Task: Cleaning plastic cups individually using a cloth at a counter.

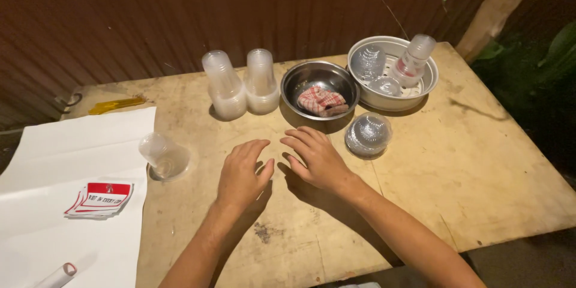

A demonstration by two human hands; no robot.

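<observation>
Wooden surface (492, 162), two bare hands resting over it, holding nothing.

Far left of the fingers lies white paper (72, 144) carrying a small stack of red-and-white labels (99, 198); a single clear cup (163, 156) lies tipped on its side at the paper's edge, near the left hand (241, 174), whose fingers are loosely spread and empty. Beyond those fingertips stand two stacks of upturned cups (240, 84). The right hand (315, 159), fingers relaxed and open, sits just beside the left; ahead of it is a steel bowl (300, 81) holding a checked cloth (321, 101), and just right of its fingers a pile of clear dome lids (368, 135). Farther right, a metal basin (393, 105) holds more cups and lids.
</observation>
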